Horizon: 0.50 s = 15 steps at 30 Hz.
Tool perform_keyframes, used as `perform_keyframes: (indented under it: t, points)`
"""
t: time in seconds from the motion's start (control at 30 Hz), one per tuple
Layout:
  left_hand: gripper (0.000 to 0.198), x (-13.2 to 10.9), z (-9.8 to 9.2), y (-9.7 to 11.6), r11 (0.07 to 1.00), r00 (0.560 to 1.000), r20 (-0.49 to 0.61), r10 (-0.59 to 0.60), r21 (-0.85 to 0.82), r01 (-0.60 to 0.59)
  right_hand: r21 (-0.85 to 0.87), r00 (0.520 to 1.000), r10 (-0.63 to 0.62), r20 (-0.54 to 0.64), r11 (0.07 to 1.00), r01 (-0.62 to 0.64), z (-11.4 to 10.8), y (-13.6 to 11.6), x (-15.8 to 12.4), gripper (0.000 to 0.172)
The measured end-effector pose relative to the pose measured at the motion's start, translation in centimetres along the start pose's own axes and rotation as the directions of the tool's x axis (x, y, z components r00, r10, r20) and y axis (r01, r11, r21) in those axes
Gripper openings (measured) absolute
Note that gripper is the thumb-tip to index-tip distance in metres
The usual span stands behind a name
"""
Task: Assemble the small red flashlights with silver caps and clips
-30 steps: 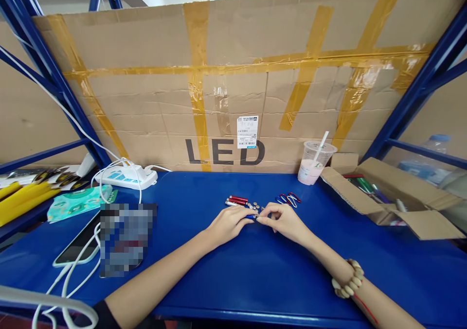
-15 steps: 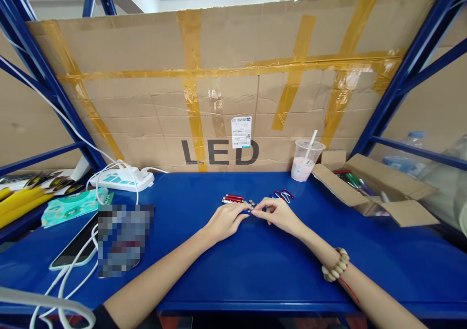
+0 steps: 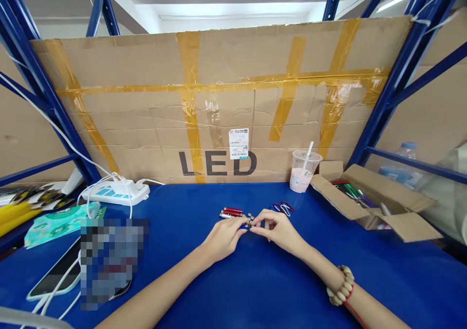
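Note:
My left hand (image 3: 223, 236) is closed around a small blue tube (image 3: 244, 226) near the middle of the table. The fingertips of my right hand (image 3: 279, 229) are pinched at the tube's right end, on something too small to make out. Just beyond my left fingers lie red tubes (image 3: 232, 210) and a silver-ended one. Several small round metal pieces (image 3: 251, 217) sit between and behind my hands. Past my right hand are red, blue and silver clip-like rings (image 3: 282, 208), touched by neither hand.
A cup with a straw (image 3: 301, 176) and an open cardboard box (image 3: 374, 200) of pens stand at the right. At the left are a power strip (image 3: 136, 193), a teal packet (image 3: 60, 222), a phone (image 3: 58, 270) and white cables. Cardboard (image 3: 146, 125) closes the back.
The whole view has shifted, so the table and hands appear lower. My right fingertips have moved slightly at the tube's end; my left hand keeps its hold.

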State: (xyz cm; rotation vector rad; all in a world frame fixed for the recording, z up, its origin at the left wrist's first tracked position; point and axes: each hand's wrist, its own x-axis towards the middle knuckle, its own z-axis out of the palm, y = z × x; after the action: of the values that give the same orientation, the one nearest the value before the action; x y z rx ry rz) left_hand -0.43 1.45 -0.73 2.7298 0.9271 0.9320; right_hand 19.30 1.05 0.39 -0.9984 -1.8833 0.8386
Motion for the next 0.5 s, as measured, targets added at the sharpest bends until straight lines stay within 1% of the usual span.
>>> perform_keyframes:
  t: [0.17,0.33,0.5]
  points:
    - [0.026,0.02,-0.08,0.10,1.000,1.000,0.001,0.006,-0.001,-0.006,0.003,1.000,-0.010,-0.007,1.000,0.010,-0.03,0.17,0.04,0.033]
    - [0.026,-0.04,-0.18,0.31,0.999,1.000,-0.004,0.013,0.030,-0.012,-0.004,1.000,0.002,-0.029,1.000,-0.003,-0.19,0.23,0.14,0.037]
    - [0.025,-0.29,-0.12,0.51,0.999,0.999,-0.041,0.017,0.036,-0.016,0.022,0.999,-0.013,-0.047,1.000,0.014,-0.17,0.23,0.10,0.038]
